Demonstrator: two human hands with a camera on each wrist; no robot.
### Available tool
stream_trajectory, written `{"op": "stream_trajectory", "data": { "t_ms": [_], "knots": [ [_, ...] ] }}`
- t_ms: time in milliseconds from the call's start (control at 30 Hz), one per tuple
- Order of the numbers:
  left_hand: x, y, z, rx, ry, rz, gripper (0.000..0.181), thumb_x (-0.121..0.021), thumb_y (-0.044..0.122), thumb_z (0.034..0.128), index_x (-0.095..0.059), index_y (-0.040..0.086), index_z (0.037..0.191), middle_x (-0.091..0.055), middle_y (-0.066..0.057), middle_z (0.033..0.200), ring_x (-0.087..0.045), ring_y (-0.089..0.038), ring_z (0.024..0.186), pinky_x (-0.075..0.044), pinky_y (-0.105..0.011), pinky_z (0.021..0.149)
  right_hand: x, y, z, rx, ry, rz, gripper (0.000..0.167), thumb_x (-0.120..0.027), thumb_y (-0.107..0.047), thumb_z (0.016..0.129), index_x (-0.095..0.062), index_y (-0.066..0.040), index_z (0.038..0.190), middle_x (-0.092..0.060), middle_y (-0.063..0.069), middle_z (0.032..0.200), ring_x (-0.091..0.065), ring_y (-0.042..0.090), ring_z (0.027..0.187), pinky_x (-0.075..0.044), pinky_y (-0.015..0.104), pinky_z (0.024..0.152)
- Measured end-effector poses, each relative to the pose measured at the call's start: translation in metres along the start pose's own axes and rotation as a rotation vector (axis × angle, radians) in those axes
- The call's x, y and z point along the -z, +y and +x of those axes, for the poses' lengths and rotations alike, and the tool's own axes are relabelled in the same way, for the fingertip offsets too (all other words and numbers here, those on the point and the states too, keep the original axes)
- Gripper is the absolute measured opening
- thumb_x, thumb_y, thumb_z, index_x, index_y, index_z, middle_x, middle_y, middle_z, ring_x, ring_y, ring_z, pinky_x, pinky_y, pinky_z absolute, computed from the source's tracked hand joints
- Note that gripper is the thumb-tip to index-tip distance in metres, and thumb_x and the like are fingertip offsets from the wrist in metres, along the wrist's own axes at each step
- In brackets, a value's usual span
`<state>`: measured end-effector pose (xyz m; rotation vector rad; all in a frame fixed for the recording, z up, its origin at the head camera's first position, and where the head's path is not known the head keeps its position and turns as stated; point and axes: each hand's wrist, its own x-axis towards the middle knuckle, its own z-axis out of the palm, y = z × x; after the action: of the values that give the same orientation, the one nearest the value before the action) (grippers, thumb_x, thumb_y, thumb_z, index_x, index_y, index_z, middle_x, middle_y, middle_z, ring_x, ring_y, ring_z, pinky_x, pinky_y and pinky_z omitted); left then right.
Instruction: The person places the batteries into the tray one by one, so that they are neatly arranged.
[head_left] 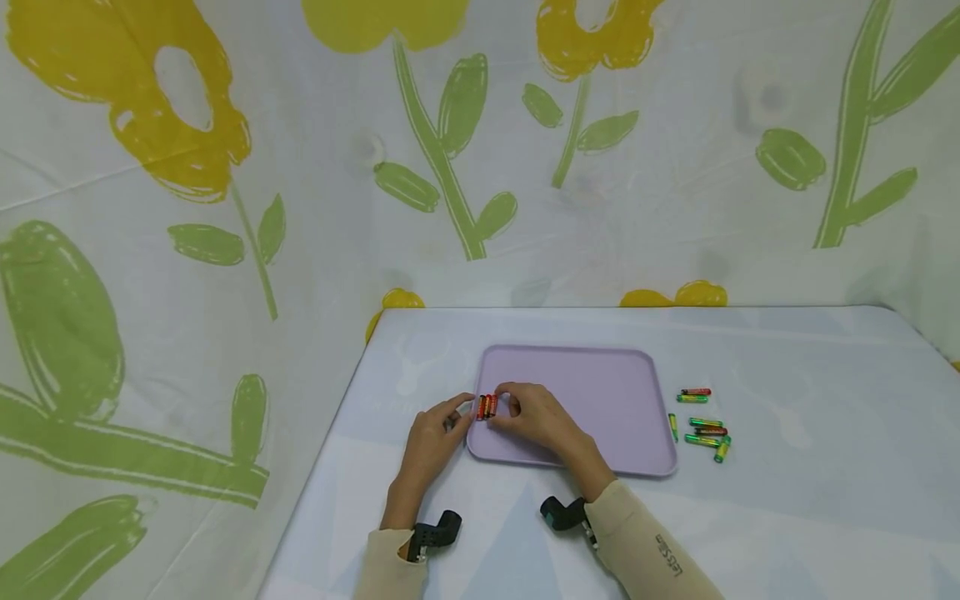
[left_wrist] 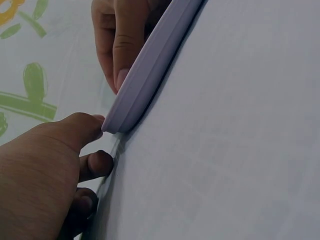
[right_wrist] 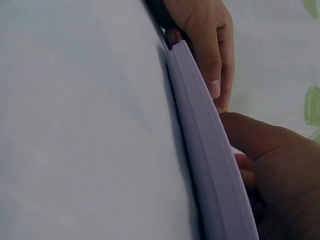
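In the head view, a short row of red and black batteries [head_left: 487, 407] lies side by side at the left end of a lilac tray [head_left: 577, 408]. My right hand [head_left: 543, 421] reaches over the tray, its thumb and index finger pinching the rightmost battery of the row at its two ends. My left hand [head_left: 431, 442] is at the tray's left edge, fingertips close to the row's left side, fingers loosely bent. The left wrist view shows the left thumb [left_wrist: 85, 127] by the tray's rim. The tray wall hides the batteries in both wrist views.
Right of the tray, several loose green batteries [head_left: 701, 440] and red ones [head_left: 696, 391] lie scattered on the white table [head_left: 825, 467]. One green battery [head_left: 672, 427] lies close against the tray's right edge. A flower-printed cloth [head_left: 322, 167] hangs behind and left.
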<state>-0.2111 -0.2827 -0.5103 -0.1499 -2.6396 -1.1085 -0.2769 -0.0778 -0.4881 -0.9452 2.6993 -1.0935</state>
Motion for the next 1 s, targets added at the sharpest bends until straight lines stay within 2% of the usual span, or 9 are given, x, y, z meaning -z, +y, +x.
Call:
{"op": "stream_trajectory", "data": {
  "t_ms": [167,333,567,1000],
  "knots": [
    [0.001,0.006,-0.003,-0.001,-0.003,-0.002,0.029,-0.070,0.021,0.0962,-0.072,0.017,0.125,-0.059,0.012,0.073,-0.045,-0.004,0.057,-0.039,-0.024,0.054,0.012,-0.005,-0.011,-0.026,-0.012,-0.004,0.044,-0.081,-0.030,0.086,-0.068,-0.006,0.121,-0.052,-0.008,0.066,-0.044,0.007,0.059,-0.038,0.025,0.055],
    [0.007,0.015,-0.004,-0.031,0.021,-0.049,0.028,-0.072,0.013,0.0939,-0.072,0.011,0.122,-0.062,0.005,0.073,-0.047,-0.007,0.057,-0.040,-0.026,0.052,0.033,-0.009,-0.024,-0.043,0.030,-0.043,0.042,-0.079,-0.030,0.088,-0.068,-0.005,0.121,-0.052,-0.008,0.066,-0.047,0.009,0.061,-0.043,0.029,0.061],
    [0.000,0.003,-0.001,0.019,-0.003,-0.002,0.031,-0.071,0.020,0.0950,-0.071,0.019,0.126,-0.060,0.011,0.074,-0.047,-0.006,0.058,-0.040,-0.025,0.053,0.060,-0.003,-0.043,-0.098,0.108,-0.102,0.041,-0.077,-0.030,0.090,-0.068,-0.004,0.120,-0.052,-0.008,0.066,-0.048,0.012,0.066,-0.043,0.031,0.063],
    [0.003,-0.005,-0.002,0.067,-0.031,-0.026,0.030,-0.069,0.028,0.0967,-0.071,0.025,0.126,-0.061,0.012,0.074,-0.048,-0.010,0.059,-0.039,-0.027,0.052,0.094,0.023,-0.081,-0.206,0.256,-0.180,0.035,-0.075,-0.027,0.091,-0.069,-0.002,0.116,-0.050,-0.005,0.065,-0.046,0.013,0.061,-0.039,0.031,0.056]
  ]
}}
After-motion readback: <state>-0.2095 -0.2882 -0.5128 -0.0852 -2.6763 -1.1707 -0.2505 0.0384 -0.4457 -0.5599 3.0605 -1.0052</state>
